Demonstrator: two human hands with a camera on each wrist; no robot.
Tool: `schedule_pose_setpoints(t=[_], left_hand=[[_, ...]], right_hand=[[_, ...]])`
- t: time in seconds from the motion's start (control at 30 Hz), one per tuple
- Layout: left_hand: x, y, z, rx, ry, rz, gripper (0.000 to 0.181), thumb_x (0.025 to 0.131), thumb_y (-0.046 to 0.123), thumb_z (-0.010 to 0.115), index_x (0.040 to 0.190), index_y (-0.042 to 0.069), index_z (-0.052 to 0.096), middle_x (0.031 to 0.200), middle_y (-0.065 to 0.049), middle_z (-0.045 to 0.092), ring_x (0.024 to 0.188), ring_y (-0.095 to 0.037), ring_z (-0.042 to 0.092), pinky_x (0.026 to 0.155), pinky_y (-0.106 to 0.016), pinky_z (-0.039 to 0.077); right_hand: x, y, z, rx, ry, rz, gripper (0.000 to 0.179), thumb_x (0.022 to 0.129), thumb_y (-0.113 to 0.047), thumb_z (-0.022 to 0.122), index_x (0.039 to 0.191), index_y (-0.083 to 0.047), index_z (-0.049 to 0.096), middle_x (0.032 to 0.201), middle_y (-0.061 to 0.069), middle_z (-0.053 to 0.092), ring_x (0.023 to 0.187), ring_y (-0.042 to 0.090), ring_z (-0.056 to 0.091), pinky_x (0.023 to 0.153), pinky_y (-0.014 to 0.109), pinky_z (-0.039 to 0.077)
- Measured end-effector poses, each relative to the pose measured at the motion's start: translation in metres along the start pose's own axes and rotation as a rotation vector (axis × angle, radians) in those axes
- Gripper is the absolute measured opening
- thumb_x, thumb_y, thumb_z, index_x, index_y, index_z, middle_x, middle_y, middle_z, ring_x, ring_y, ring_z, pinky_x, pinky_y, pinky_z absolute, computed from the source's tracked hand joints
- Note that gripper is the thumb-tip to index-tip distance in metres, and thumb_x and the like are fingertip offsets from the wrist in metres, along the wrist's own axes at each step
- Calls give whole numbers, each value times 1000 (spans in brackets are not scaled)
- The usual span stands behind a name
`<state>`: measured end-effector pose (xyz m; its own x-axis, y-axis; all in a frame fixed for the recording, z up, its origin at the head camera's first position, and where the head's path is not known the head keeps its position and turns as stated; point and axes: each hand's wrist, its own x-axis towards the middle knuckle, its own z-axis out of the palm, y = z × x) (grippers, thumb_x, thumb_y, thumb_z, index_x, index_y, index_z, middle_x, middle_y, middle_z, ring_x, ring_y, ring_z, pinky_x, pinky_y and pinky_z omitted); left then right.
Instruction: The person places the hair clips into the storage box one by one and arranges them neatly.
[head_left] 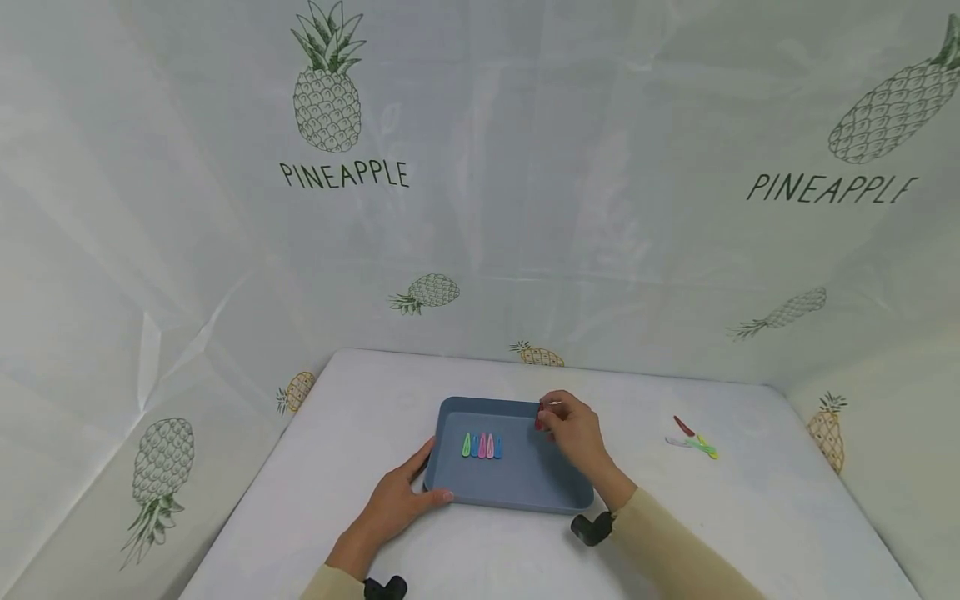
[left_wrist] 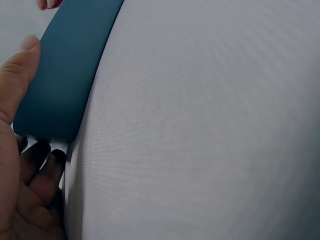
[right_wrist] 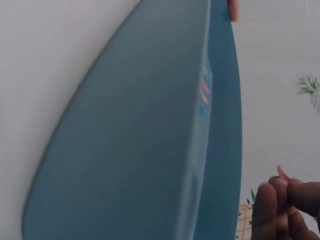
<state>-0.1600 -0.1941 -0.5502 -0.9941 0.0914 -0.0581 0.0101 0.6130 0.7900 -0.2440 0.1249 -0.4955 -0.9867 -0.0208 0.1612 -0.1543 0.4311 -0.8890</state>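
A blue-grey tray [head_left: 540, 475] lies on the white table, with a row of several snap hair clips [head_left: 482, 446] in green, blue and pink on its left half. My left hand [head_left: 397, 500] grips the tray's near left corner, thumb along the front wall and fingers at the left side; in the left wrist view the fingers [left_wrist: 47, 175] are curled at the corner. Over the tray's far right part, my right hand [head_left: 576, 433] pinches a red hair clip [head_left: 539, 417] between thumb and fingers. In the right wrist view only a small reddish tip shows above the fingertips.
To the right of the tray a small loose pile of hair clips [head_left: 701, 446], red, yellow, green and pale, lies on the table [head_left: 750, 517]. A pineapple-print sheet [head_left: 525, 208] hangs behind and at both sides of the table.
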Motion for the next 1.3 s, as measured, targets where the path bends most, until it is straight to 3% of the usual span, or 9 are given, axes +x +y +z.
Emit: schedule_pose_setpoints(t=[0.13,0.43,0.67,1.3], left_hand=[[0,2,0,4,3,-4,103,81,60,86,166,30,37,166,-10,43,153,-41,41,121,-63,38],[0,1,0,11,5,-5,103,81,61,86,166,31,37,166,-11,44,152,-42,42,120,-65,38],[-1,1,0,2,5,-7,103,80,62,86,166,32,37,166,-10,43,153,-42,41,121,-65,38],[-2,4,-1,9,-1,-2,103,81,61,85,166,28,37,166,-11,43,153,-42,41,121,-64,37]], right_hand=[[-1,-1,12,-40,-43,25,15,97,-4,73,112,-7,72,81,5,75,70,26,73,58,27,59],[-1,6,35,-108,-110,-3,13,96,-3,72,108,-7,73,74,0,73,57,11,61,54,27,50],[-2,14,46,-180,-126,-20,10,93,-3,71,101,-10,73,75,-3,75,62,9,59,58,25,42],[-3,13,57,-361,-161,-22,5,93,-8,76,95,-11,74,83,-3,72,72,12,59,66,32,50]])
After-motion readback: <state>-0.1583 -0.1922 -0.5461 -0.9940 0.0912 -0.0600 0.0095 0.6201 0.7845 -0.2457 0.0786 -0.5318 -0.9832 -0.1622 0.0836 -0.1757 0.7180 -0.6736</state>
